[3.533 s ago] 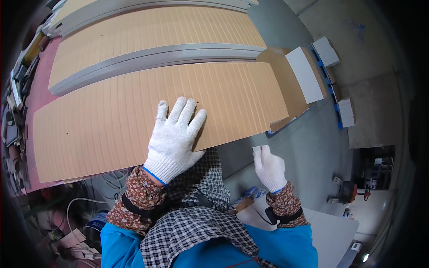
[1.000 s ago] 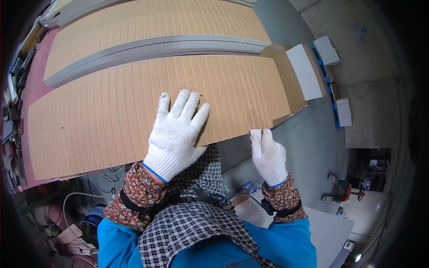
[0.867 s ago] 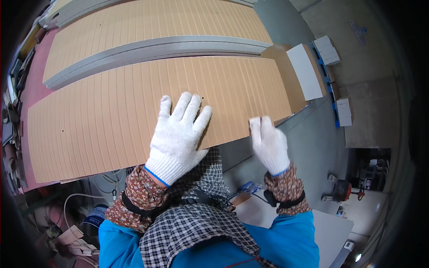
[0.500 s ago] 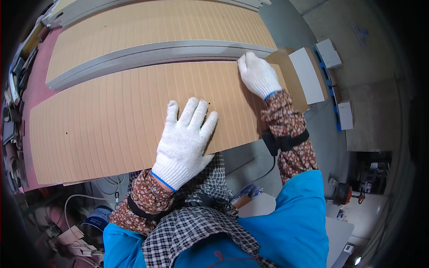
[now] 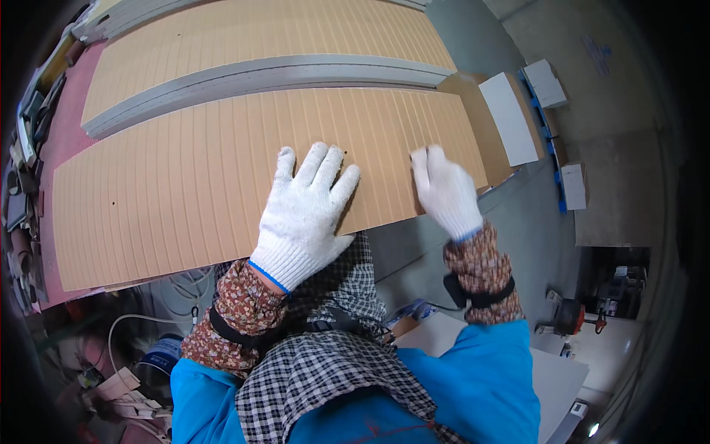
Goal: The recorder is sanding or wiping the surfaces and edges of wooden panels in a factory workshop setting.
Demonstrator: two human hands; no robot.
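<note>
The cardboard sheet [image 5: 185, 177] lies before stacked panels [image 5: 281, 31].

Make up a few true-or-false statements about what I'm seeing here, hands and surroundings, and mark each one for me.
1. The left hand lies on the nearest ribbed brown panel, fingers spread. True.
2. Only the left hand wears a glove. False: the right hand wears a white glove too.
3. A second ribbed panel lies beyond the nearest one. True.
4. Bright green shows beside the panels at the left. False: the surface there is pinkish-red.
5. White boxes stand toward the right of the picture. True.
</note>
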